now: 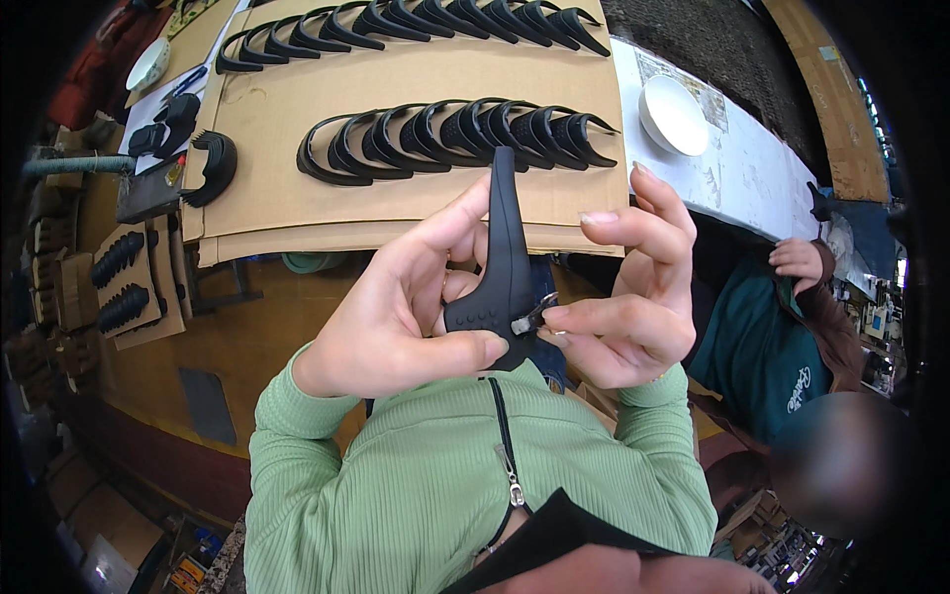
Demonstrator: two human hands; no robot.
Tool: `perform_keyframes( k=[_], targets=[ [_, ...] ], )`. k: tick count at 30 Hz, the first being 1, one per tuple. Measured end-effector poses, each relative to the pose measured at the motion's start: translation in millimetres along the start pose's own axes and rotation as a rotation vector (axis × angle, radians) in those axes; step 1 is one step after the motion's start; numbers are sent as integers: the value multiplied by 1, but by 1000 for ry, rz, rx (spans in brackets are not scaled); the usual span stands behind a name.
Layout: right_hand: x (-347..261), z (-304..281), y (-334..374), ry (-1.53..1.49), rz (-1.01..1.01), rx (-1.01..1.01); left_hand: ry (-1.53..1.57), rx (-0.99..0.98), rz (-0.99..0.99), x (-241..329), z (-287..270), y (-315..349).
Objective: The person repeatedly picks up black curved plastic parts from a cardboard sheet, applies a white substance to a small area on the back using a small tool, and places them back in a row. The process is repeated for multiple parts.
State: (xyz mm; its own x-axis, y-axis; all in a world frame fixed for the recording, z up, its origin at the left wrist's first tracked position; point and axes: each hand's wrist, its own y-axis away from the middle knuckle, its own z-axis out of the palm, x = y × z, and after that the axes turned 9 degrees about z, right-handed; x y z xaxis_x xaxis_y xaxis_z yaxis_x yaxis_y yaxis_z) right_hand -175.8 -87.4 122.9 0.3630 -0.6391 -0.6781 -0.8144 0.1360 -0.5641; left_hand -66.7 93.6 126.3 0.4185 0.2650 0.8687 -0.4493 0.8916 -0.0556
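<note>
In front of my chest, my left hand [381,317] is closed around a curved black plastic piece [507,252]. One long arm of it points up and away, and a row of small round dots shows on its wider lower part. My right hand [633,307] pinches a small dark part with a pale block and shiny metal [534,317] between thumb and forefinger. That small part is at the right side of the black piece, seemingly touching it; its kind is too small to tell. The other fingers of my right hand are raised and curled.
Two rows of similar curved black pieces [435,134] lie overlapping on a cardboard sheet [267,109]. A white bowl [675,116] stands at the right on the white tabletop, and another bowl [148,64] at the far left. A co-worker in a green apron [767,346] is at my right.
</note>
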Motion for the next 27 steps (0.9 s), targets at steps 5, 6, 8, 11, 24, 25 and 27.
perform_keyframes(
  k=[5, 6, 8, 11, 24, 25, 27],
  targets=[
    [-2, 1, 1, 52, 4, 22, 11, 3, -3, 0, 1, 1],
    [-2, 2, 1, 54, 8, 28, 13, -1, 5, 0, 1, 1],
    [-3, 2, 1, 71, 9, 32, 10, -11, 13, 0, 1, 1],
    [-4, 2, 1, 92, 18, 35, 0, -22, 18, 0, 0, 1],
    [-4, 3, -3, 113, 56, 57, 13, -20, 41, 2, 2, 2],
    [-4, 3, -3, 119, 56, 59, 11, -32, 37, 2, 1, 3],
    [-3, 4, -3, 104, 63, 69, 5, -52, 36, 1, 0, 3]
  ],
)
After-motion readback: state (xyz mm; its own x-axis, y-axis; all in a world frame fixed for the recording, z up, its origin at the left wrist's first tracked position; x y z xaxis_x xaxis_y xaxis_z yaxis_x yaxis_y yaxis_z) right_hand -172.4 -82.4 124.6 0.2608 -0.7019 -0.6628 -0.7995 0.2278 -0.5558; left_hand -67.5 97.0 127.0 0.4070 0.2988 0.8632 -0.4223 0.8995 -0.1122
